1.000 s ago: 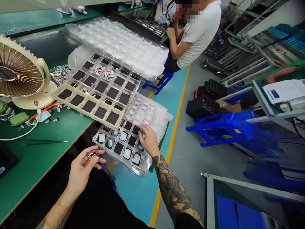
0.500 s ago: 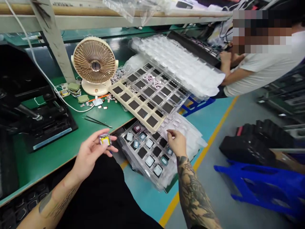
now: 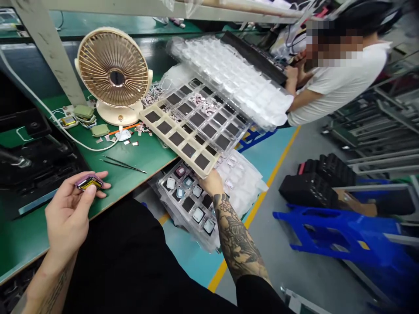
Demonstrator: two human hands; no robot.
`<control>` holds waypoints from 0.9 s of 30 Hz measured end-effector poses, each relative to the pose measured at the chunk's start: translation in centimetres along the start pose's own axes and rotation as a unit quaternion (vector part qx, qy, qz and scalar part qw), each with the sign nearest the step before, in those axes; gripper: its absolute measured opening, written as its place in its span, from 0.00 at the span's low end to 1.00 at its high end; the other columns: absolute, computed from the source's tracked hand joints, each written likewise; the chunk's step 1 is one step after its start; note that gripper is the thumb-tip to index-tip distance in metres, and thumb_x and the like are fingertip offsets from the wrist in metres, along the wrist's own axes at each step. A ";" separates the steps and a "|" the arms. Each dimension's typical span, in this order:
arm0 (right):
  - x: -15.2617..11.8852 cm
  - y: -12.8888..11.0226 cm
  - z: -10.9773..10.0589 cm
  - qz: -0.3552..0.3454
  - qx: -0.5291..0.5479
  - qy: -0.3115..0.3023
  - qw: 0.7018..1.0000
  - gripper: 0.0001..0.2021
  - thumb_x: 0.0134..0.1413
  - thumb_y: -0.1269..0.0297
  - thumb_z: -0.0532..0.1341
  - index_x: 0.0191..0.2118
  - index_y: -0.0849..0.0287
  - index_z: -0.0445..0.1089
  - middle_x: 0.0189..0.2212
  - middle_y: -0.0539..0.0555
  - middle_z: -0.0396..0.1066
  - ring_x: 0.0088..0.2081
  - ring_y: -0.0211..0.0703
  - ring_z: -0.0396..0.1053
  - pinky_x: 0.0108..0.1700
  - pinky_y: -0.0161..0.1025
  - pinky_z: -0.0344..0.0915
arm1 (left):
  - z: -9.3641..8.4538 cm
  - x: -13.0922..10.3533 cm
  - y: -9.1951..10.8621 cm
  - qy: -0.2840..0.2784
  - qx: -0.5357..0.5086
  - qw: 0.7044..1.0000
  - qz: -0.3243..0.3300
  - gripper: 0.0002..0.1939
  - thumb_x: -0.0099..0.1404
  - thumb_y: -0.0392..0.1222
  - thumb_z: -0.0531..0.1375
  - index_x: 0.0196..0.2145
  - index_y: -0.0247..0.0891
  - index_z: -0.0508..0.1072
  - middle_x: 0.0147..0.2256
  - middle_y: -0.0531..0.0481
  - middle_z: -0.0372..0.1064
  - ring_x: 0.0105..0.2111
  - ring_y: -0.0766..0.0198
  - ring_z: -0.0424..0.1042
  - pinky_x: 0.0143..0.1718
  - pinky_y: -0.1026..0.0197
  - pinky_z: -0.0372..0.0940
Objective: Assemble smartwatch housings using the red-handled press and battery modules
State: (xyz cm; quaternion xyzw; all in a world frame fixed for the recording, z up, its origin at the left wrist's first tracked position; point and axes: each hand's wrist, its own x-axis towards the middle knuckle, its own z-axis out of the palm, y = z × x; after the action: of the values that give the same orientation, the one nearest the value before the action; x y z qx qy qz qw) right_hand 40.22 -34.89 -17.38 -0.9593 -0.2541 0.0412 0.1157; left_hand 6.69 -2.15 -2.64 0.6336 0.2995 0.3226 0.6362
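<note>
My left hand (image 3: pixel 67 209) is closed on a small square watch-like case (image 3: pixel 90 182) with a purplish rim and a yellow inside. It holds the case tilted, thumb on top, above the green bench's front edge. My right hand (image 3: pixel 212 182) reaches over a clear compartment tray (image 3: pixel 204 246), close to the near corner of a beige tray (image 3: pixel 201 172). Its fingers are hidden, so what they touch cannot be made out. Several square cases sit in the clear tray's compartments, among them a pale one (image 3: pixel 198 214) and a dark red one (image 3: pixel 180 171).
Tweezers (image 3: pixel 122 164) lie on the green bench (image 3: pixel 131 183), in front of a cream fan (image 3: pixel 114 69). Another clear tray (image 3: pixel 222 141) and white padded trays (image 3: pixel 229 78) are stacked behind. A co-worker (image 3: pixel 347 83) is at the far right, beyond a blue stand (image 3: pixel 327 218).
My left hand has moved left and nearer with the case, now tilted differently. My right hand has shifted left, closer to the beige tray's corner, and its fingers have gone out of sight.
</note>
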 end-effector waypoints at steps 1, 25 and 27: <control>0.2 0.0 -0.2 -0.004 0.012 0.019 1.000 0.14 0.64 0.60 0.65 0.50 0.59 0.82 0.44 0.64 0.83 0.47 0.56 0.81 0.52 0.46 0.76 | 0.1 -0.1 -0.1 0.012 -0.009 1.000 0.005 0.16 0.76 0.48 0.72 0.56 0.38 0.79 0.55 0.41 0.84 0.48 0.53 0.87 0.46 0.58 0.82; -5.7 -36.9 -7.5 -0.613 0.291 0.173 0.714 0.14 0.68 0.79 0.69 0.55 0.62 0.81 0.45 0.60 0.85 0.50 0.50 0.84 0.49 0.45 0.83 | -4.5 -0.4 -0.6 0.057 -0.107 0.992 -0.020 0.23 0.77 0.43 0.69 0.65 0.39 0.72 0.47 0.43 0.87 0.45 0.57 0.88 0.47 0.61 0.80; -6.3 -38.0 -7.3 -0.639 0.282 0.139 0.702 0.11 0.69 0.76 0.70 0.54 0.61 0.82 0.48 0.60 0.85 0.53 0.51 0.82 0.51 0.46 0.83 | -5.0 -0.3 -0.9 0.067 -0.110 0.992 -0.017 0.23 0.77 0.42 0.69 0.65 0.39 0.72 0.48 0.43 0.87 0.45 0.57 0.88 0.48 0.60 0.79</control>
State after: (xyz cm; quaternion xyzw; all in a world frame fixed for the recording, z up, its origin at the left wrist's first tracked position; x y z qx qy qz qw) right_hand 17.58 -7.40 -0.93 -0.4847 -0.7635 -0.1065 0.4133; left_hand 2.55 0.67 -3.61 0.5315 0.3153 0.3847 0.6857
